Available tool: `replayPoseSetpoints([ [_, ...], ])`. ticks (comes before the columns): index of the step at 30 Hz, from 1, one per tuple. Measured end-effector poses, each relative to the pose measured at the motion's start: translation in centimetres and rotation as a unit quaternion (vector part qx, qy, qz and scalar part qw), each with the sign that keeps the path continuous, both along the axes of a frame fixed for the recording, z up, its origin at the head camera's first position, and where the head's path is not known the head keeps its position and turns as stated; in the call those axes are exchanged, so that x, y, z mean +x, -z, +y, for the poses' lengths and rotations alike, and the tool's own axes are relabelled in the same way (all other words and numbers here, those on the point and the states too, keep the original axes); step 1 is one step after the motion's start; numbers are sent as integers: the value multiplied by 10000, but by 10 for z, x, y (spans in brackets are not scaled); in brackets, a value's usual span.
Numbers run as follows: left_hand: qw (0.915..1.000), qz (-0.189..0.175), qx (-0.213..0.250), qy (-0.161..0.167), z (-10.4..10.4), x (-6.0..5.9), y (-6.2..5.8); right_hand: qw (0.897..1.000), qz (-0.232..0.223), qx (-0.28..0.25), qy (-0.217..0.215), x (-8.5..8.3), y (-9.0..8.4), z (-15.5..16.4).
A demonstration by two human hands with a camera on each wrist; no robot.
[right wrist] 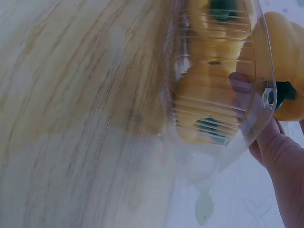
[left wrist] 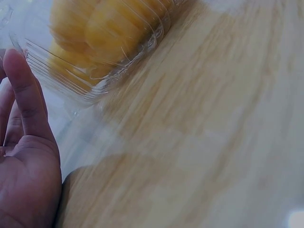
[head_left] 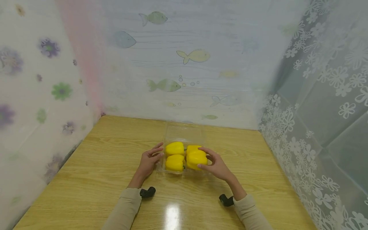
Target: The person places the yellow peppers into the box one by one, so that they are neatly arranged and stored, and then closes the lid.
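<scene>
Beige sleeves [head_left: 126, 204] at frame bottom | clear ribbed plastic clamshell tray [head_left: 184, 135] of four yellow bell peppers [head_left: 174, 148] mid wooden table [head_left: 95, 166] | left hand [head_left: 149, 159] fingers straight against tray's left side | right hand [head_left: 216, 164] curled round front-right pepper [head_left: 196, 158] | risk: thin tray may flex or slide and spill peppers if pressed unevenly
</scene>
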State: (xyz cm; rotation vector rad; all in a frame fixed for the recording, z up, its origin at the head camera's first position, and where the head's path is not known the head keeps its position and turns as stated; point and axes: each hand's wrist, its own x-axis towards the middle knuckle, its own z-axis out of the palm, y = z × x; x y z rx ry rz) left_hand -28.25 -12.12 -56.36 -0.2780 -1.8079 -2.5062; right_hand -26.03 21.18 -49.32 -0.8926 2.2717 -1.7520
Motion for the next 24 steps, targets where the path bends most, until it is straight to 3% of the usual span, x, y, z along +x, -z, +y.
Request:
replayPoseSetpoints([
  [14,10000,-6,39,9,0,0,1,9934,-205,1053,411,4,-9,-1],
  [24,9999,97,41,-11,0,0,2,9887,-420,1347,508,5,-15,-6],
])
